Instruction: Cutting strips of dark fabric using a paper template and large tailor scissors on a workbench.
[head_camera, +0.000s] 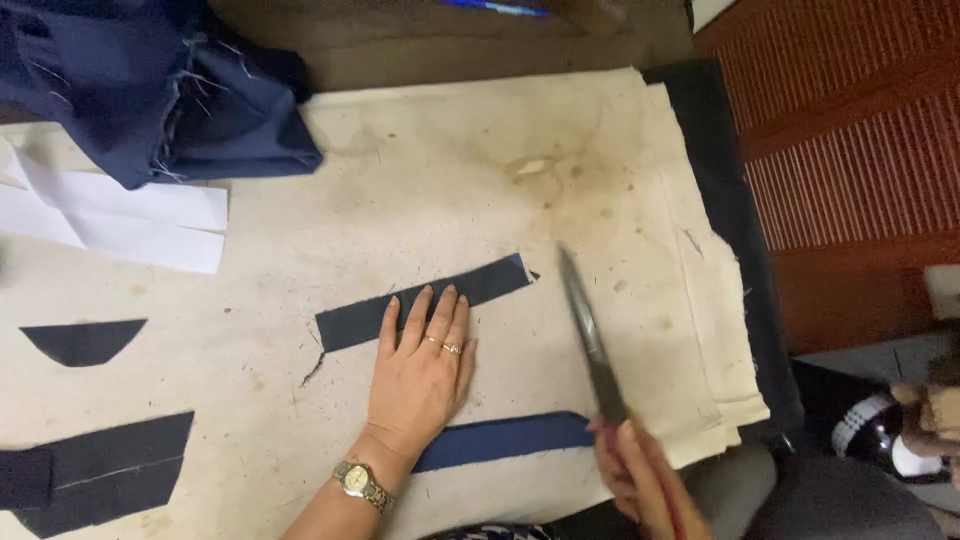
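Note:
My left hand (421, 365) lies flat, fingers together, pressing on a narrow dark navy fabric strip (490, 282) that runs slantwise across the stained cream cloth-covered table (430, 180). My right hand (640, 480), at the bottom edge, grips a pair of long scissors (590, 335) with the blades closed and pointing up toward the strip's right end. A second blue strip (510, 437) lies below my left hand, near the wrist with a metal watch.
A heap of navy cloth (150, 80) sits at the top left beside folded white paper (120, 215). Dark cut pieces (85, 340) (100, 470) lie at the left. A red slatted surface (850, 150) is at the right, past the table's edge.

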